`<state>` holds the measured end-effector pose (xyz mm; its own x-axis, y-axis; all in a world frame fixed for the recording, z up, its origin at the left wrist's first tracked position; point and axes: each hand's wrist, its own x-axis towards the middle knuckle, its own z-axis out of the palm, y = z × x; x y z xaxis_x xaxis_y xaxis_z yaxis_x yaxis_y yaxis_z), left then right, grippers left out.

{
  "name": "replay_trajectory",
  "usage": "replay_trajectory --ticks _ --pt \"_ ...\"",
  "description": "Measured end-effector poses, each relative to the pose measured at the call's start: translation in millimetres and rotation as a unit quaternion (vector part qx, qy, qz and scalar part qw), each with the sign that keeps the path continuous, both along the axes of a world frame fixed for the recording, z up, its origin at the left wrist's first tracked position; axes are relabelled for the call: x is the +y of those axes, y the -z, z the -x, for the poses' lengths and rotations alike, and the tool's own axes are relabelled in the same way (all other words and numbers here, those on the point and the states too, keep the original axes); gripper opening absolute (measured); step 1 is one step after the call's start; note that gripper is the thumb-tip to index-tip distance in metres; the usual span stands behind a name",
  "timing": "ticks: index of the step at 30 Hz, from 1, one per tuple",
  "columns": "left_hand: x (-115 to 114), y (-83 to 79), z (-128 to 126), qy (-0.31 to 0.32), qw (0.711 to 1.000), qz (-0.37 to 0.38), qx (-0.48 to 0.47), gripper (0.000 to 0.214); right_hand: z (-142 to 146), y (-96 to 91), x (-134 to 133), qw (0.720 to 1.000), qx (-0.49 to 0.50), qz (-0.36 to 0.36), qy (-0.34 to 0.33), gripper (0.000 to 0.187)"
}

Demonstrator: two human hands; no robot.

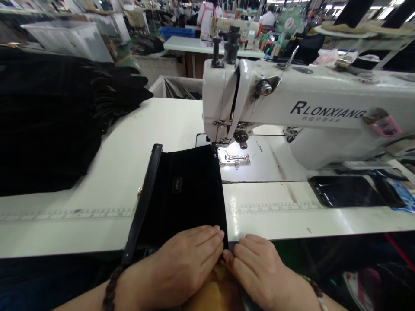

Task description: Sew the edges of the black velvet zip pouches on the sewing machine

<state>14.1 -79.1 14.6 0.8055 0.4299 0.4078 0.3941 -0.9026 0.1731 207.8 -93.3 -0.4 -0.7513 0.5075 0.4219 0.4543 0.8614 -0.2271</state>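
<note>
Your left hand [189,259] lies palm down across the near right corner of the black, rectangular fabric panel [191,203], fingers together; its thumb is hidden, so whether it grips cannot be told. Your right hand [259,268] curls, pinching the panel's near edge. The panel's far corner meets the white metal sewing machine's [275,106] needle area, where contact is unclear.

Looks forward and down from head height, close above the left hand [181,268] and the right hand [262,270] at the bottom edge. Faces across the desk [175,123], with the sewing machine [275,95] near on the right. Reaches past the desk to a blue crate [177,32], far back by the top edge.
</note>
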Motion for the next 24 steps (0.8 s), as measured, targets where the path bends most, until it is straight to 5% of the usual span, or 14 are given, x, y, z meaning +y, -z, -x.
replay_trajectory --ticks 11,19,24 --pt "40 8.3 11 0.021 0.997 -0.015 0.067 0.04 0 -3.7 35 0.995 -0.091 0.044 0.002 0.021" --pt "74 7.6 17 0.023 0.999 -0.043 0.022 0.043 1 -6.6 62 0.981 -0.179 0.074 0.011 0.036" --pt "93 14.8 18 0.03 0.998 -0.062 -0.009 0.039 5 -5.4 82 0.977 -0.206 0.05 0.025 0.029"
